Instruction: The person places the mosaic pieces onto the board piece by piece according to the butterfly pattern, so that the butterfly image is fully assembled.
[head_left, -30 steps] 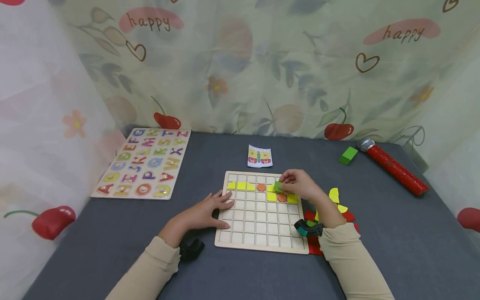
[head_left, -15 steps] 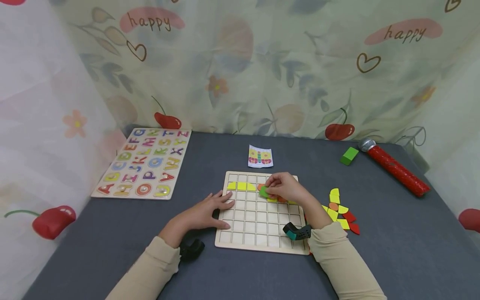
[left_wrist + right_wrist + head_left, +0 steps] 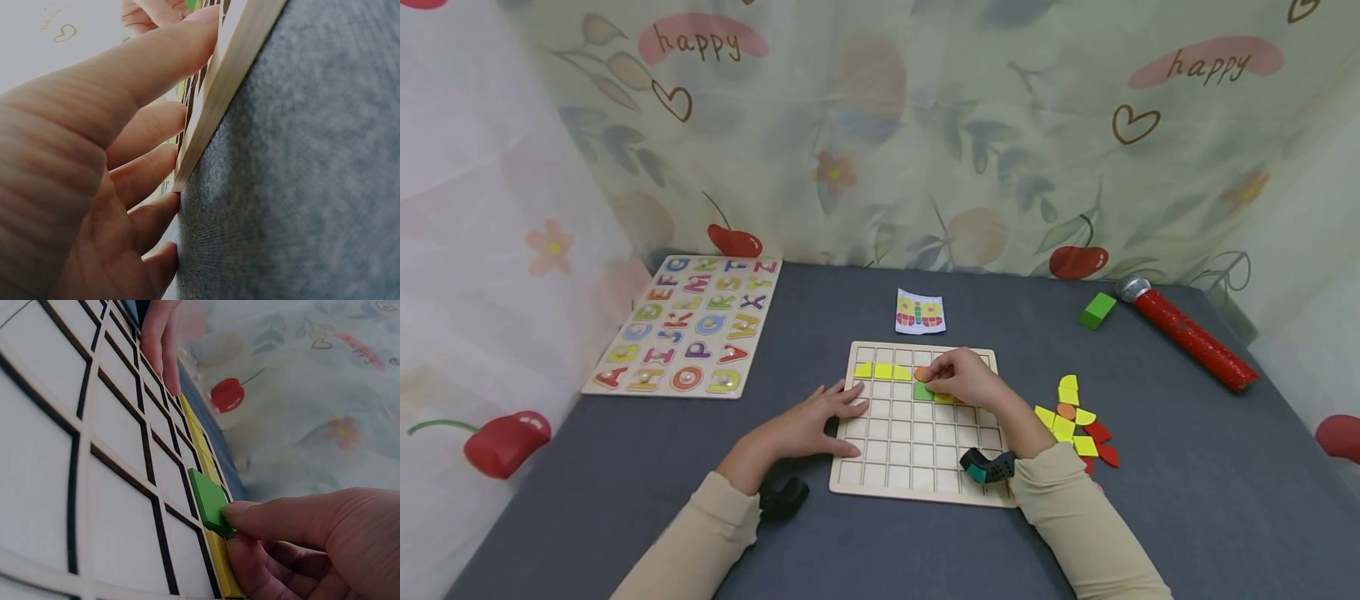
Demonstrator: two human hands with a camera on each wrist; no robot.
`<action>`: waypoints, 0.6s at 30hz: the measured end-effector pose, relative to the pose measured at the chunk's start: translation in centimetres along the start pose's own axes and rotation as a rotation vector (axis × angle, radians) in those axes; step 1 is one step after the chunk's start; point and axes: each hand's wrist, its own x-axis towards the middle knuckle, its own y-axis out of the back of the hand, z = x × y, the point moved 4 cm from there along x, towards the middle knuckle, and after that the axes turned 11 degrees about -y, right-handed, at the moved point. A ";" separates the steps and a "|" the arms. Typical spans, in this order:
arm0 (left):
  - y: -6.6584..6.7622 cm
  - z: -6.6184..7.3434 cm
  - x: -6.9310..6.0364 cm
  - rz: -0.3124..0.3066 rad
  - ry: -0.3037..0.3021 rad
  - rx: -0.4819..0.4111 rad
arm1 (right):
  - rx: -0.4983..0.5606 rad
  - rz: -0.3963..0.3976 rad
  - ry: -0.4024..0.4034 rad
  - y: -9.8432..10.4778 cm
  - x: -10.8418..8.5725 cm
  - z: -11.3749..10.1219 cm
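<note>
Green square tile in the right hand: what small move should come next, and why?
Probably press the green square tile down flat into the pale wooden grid board: the right hand pinches it by one edge, it seems raised and tilted there, and the left hand rests on the board's edge.

Grid board [image 3: 898,432] passable over middle; right hand [image 3: 967,380] blocks far right part, room beneath unclear.

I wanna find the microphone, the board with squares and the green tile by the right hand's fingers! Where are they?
Microphone [image 3: 1192,337]: head view, middle of its red handle.
Board [image 3: 922,432]: head view, a bare square.
Green tile [image 3: 209,499]: right wrist view, its flat face.
</note>
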 end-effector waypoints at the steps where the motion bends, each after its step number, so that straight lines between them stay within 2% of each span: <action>1: 0.0 -0.1 0.0 0.001 -0.001 0.003 | -0.004 0.004 0.004 0.0 0.0 -0.1; 10: -0.1 -0.3 0.1 0.002 -0.002 -0.002 | -0.021 0.013 -0.018 0.5 -0.5 0.2; 18: 0.0 0.0 -0.1 0.005 0.009 -0.005 | 0.010 0.026 -0.050 2.0 -1.3 0.9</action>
